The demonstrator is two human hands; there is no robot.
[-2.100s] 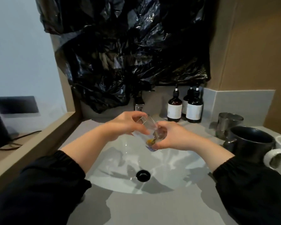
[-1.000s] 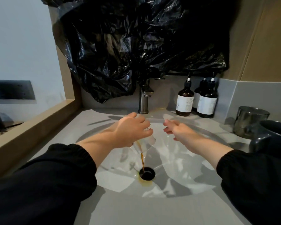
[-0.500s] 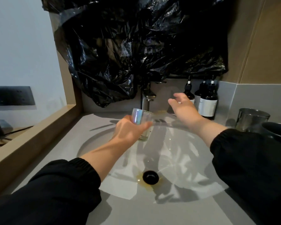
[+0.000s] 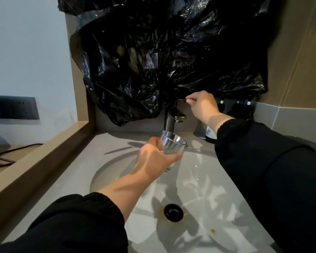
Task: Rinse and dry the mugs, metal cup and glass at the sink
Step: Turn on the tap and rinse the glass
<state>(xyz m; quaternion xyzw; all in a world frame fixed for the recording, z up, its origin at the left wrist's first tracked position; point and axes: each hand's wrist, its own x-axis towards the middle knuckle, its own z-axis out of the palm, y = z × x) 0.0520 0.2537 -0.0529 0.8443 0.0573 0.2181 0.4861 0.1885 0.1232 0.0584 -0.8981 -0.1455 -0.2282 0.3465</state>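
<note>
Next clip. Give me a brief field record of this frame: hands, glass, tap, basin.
left hand: grips glass, held upright beneath the tap spout
right hand: pinches tap lever
water: none seen flowing
sink basin: brownish stain around drain
stage: glass not yet rinsed

No wording can be read here. The dark bottle (image 4: 210,134) bears a pale label with faint marks; they are too small to read.
</note>
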